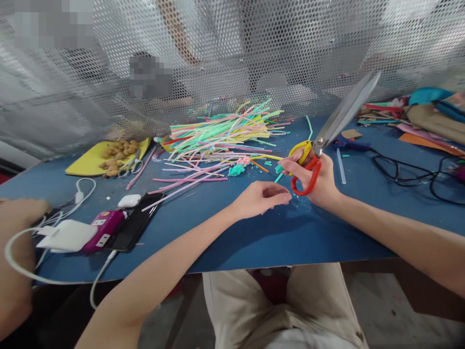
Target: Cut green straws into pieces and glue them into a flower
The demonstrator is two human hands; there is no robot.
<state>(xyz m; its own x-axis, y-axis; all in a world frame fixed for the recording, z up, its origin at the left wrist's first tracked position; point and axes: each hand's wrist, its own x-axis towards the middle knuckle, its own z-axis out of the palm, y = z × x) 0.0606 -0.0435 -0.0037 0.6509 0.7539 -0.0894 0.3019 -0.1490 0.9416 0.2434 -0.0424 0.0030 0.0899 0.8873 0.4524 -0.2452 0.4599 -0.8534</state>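
My right hand (323, 182) grips a large pair of scissors (319, 141) by its yellow and red handles. Their long metal blades point up and away to the right. Just left of it, my left hand (259, 198) hovers low over the blue table with thumb and curved fingers apart, and I see nothing in it. Beyond both hands lies a heap of pastel pipe cleaners (221, 131), with pink ones spread loosely nearer to me. Small bunched green pieces (237, 169) and pink pieces (244, 161) rest at the heap's near edge.
On the left are a phone (140, 220), a white charger (72, 235), cables, and yellow paper (85, 157) with brown lumps and small scissors (131, 167). A blue glue gun (350, 144) with a black cord lies right. Perforated metal (225, 53) stands behind; another person's arm (14, 261) is at left.
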